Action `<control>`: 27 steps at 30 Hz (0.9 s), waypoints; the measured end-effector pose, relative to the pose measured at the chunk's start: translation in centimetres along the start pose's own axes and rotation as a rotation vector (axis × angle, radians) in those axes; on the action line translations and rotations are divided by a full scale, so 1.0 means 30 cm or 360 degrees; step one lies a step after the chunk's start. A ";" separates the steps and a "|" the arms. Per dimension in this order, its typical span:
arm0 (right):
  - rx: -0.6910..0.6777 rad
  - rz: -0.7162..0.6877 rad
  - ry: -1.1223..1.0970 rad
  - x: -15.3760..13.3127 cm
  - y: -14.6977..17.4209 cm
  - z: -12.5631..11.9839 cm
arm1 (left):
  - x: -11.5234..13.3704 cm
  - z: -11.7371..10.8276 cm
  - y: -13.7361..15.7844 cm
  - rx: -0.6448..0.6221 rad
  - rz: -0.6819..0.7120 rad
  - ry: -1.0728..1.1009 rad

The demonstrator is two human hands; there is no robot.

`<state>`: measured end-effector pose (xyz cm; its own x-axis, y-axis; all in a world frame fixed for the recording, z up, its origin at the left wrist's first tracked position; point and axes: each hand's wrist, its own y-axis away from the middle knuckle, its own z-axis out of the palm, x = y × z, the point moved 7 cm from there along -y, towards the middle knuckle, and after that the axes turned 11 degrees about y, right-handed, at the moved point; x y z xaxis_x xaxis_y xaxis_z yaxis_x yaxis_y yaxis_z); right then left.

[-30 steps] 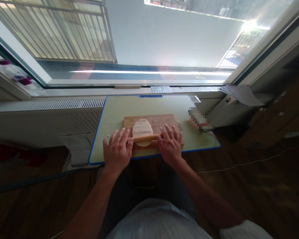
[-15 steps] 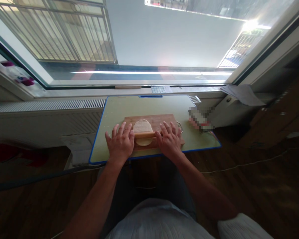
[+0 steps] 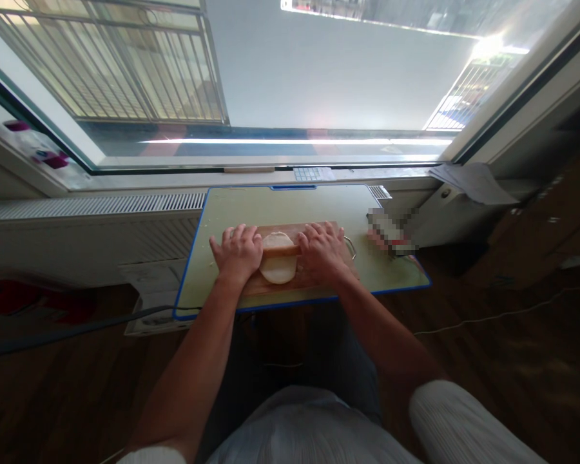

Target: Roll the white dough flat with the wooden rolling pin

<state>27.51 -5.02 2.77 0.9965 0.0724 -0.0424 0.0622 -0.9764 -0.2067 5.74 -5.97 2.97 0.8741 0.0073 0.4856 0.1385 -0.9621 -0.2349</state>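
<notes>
A flat round of dough (image 3: 278, 271) lies on a wooden cutting board (image 3: 308, 282), which has a metal handle at its right end. Across the dough runs a wooden rolling pin (image 3: 281, 252). My left hand (image 3: 239, 250) presses on the pin's left end, palm down, with fingers bent over it. On the other end, my right hand (image 3: 323, 247) bears down in the same way. Both ends of the pin are hidden beneath the hands. Dough shows in front of the pin and behind it.
The board rests on a small table (image 3: 241, 201) with a blue edge. A blurred-out object (image 3: 391, 232) sits at its right side. Behind are a radiator (image 3: 140, 205) and a window sill with a bottle (image 3: 41, 151) and papers (image 3: 473, 183). A dark cable crosses at the left.
Both hands have moved forward, away from my body, pushing the rolling pin toward the dough's far side. More dough now shows on the near side of the pin.
</notes>
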 end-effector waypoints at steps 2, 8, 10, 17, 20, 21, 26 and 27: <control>-0.0035 0.0001 0.0013 -0.002 -0.025 -0.006 | -0.007 0.011 -0.033 -0.0073 -0.0044 -0.0010; -0.0174 -0.0011 0.0032 -0.007 -0.104 -0.009 | -0.021 0.036 -0.124 -0.0230 -0.0146 -0.0018; -0.0206 -0.0007 0.0037 -0.007 -0.130 -0.003 | -0.022 0.042 -0.148 -0.0256 -0.0151 -0.0027; -0.0243 0.0021 -0.0054 -0.002 -0.195 0.022 | -0.033 0.066 -0.212 -0.0346 -0.0176 -0.0092; -0.0269 0.0056 -0.0093 0.001 -0.220 0.032 | -0.038 0.072 -0.235 -0.0362 -0.0192 -0.0108; -0.0271 0.0064 -0.0096 0.000 -0.230 0.035 | -0.038 0.072 -0.242 -0.0359 -0.0195 -0.0111; -0.0279 0.0062 -0.0056 -0.003 -0.264 0.043 | -0.039 0.065 -0.261 -0.0318 -0.0235 -0.0102; -0.0281 0.0051 -0.0050 -0.004 -0.263 0.044 | -0.038 0.064 -0.259 -0.0318 -0.0237 -0.0097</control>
<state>26.81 2.96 3.11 0.9960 0.0445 -0.0774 0.0423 -0.9986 -0.0302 4.55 2.02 2.62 0.8782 0.1638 0.4494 0.1786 -0.9839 0.0097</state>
